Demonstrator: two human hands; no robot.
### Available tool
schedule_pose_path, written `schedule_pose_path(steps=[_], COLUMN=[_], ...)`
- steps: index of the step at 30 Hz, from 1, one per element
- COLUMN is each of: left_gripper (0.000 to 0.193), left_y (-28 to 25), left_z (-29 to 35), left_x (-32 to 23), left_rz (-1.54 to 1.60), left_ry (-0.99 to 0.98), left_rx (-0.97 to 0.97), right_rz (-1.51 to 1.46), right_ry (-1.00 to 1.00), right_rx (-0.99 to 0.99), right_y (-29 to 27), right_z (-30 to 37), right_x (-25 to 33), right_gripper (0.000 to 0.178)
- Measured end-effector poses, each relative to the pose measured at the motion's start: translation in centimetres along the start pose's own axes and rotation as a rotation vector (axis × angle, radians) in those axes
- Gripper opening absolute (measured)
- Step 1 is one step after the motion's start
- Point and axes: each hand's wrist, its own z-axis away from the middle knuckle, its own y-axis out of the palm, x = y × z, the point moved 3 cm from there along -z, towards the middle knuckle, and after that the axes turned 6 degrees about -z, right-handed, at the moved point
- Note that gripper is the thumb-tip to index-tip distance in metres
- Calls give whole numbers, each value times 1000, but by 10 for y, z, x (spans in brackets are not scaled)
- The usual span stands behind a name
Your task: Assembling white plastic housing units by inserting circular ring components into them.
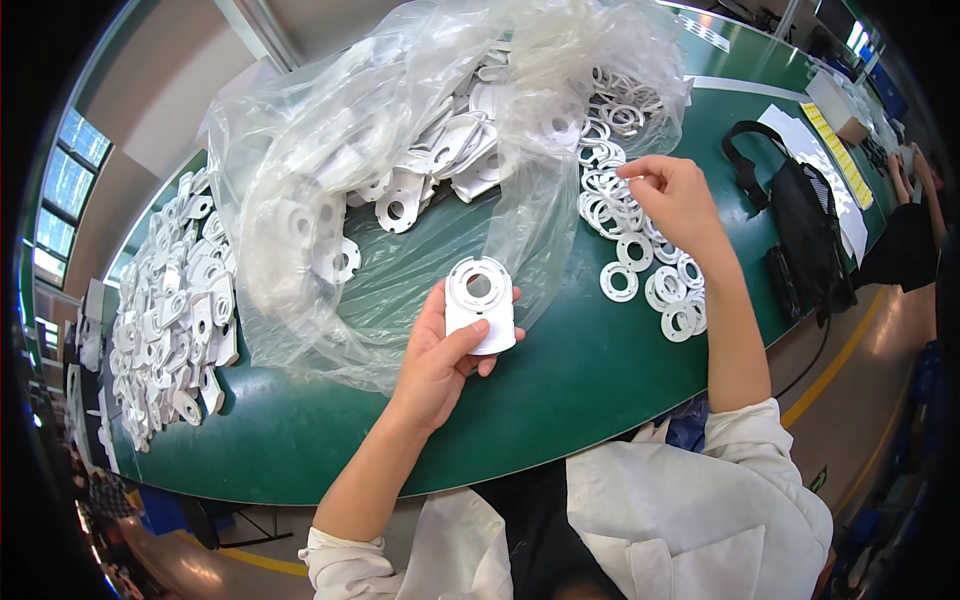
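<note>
My left hand (437, 358) grips a white plastic plate (466, 339), rounded at the top with a large round hole, thumb pressed on its lower face. Around that hole sits a notched white rim; whether it is a separate ring I cannot tell. My right hand (676, 200) is over the pile of white plastic rings (632, 250), its thumb and forefinger pinched together at the upper part of the pile. What is between those fingertips, if anything, is too small to make out.
A large clear plastic bag (300, 120) of white plates (455, 140) spreads across the green table (560, 400). A heap of similar white parts (175, 310) lies left. At right are a black bag (805, 215), papers (850, 230) and another person's arm (930, 190).
</note>
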Motion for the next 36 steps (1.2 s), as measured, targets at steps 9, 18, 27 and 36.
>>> schedule_pose_path(steps=[9, 18, 27, 36], left_gripper=[55, 54, 57, 63], left_y=[4, 7, 5, 8], left_z=[2, -3, -2, -4], left_x=[-4, 8, 6, 13], left_rz=[18, 16, 20, 58], left_ry=[-7, 36, 17, -2], left_rx=[1, -2, -34, 38], right_rz=[-1192, -817, -736, -917], right_ry=[518, 278, 243, 286], right_rx=[136, 620, 517, 393], right_y=[7, 87, 89, 96], right_z=[-4, 55, 55, 55], right_x=[3, 52, 52, 47], right_gripper=[34, 29, 17, 23])
